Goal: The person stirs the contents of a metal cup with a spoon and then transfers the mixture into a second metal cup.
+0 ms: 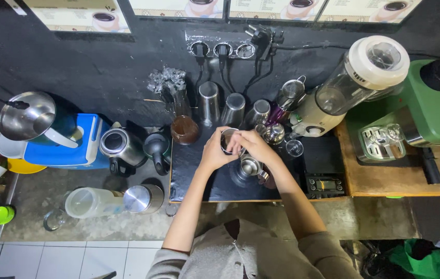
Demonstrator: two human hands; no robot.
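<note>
My left hand (212,151) and my right hand (253,145) meet over a dark mat (194,178) on the counter. Together they grip a small steel cup (228,140), tilted, with a dark inside. Just below my hands stands a small steel pitcher (251,166) with a handle on its right. A brown glass jar (184,129) stands to the left of my left hand. Behind my hands several steel tumblers (209,102) line the black wall.
A blender (351,82) and a green coffee machine (426,108) stand at the right on a wooden board (385,181). A black scale (324,183) lies right of the mat. Steel kettles (119,147), a blue box (75,150) and a plastic jug (90,202) crowd the left.
</note>
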